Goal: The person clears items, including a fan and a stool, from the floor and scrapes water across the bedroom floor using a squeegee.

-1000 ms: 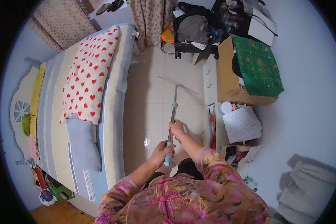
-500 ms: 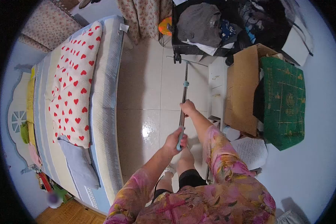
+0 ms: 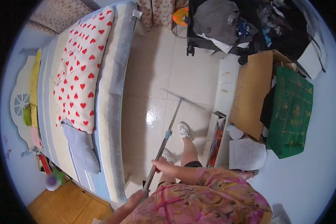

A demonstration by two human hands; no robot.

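A long pole with a flat, wide head [image 3: 181,99] at its far end slants down across the tiled floor, the head lying on the tiles. My right hand [image 3: 163,165] is closed round the pole's middle, below a light blue collar [image 3: 168,133]. Lower and to the left, my left hand [image 3: 137,196] is wrapped round the pole near its handle end, close to my body. The handle is mostly hidden by the hand and sleeve. My shoes [image 3: 184,130] stand on the floor just below the pole's head.
On the left is a bed with a heart-patterned blanket [image 3: 78,69] and a grey-blue cloth [image 3: 80,147]. An open suitcase [image 3: 216,26] lies at the top. Along the right are a cardboard box [image 3: 250,93], a green bag [image 3: 292,112], papers [image 3: 247,154] and an open drawer [image 3: 214,140].
The pole's head has come back from near the suitcase towards my feet. Both hands have moved down and left, closer to my body, still holding the pole.
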